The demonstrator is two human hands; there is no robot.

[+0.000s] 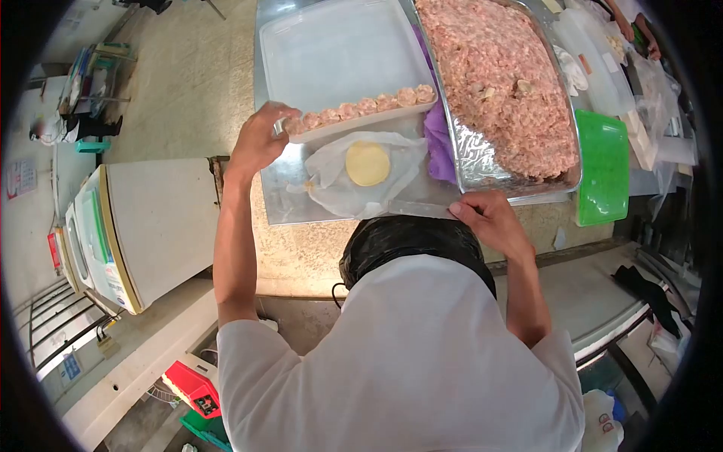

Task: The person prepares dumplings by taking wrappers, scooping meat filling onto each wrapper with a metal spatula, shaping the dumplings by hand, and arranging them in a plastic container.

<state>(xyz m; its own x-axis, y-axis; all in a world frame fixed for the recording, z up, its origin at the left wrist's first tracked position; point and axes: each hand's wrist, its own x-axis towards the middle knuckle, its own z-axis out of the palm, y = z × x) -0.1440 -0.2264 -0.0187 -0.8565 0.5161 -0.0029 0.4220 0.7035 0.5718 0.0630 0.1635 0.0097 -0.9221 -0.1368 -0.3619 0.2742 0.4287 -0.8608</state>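
Yellow wrapper (367,163) near meat dumplings (347,111)
Right hand (488,218) pinches flat strip (422,209); left hand (262,141) half-curls at tray (339,53) corner, hold unclear.

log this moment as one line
left hand: at left end of dumpling row; right hand: holding flat tool; yellow disc: on plastic sheet; meat: in tray

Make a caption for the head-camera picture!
Left hand at round pink dumplings, right hand near a silver metal tray of pink minced meat.

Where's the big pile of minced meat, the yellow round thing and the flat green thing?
Minced meat (512,113): head view, middle of the pile.
Yellow round thing (367,163): head view, centre of its top.
Flat green thing (603,168): head view, middle of its face.
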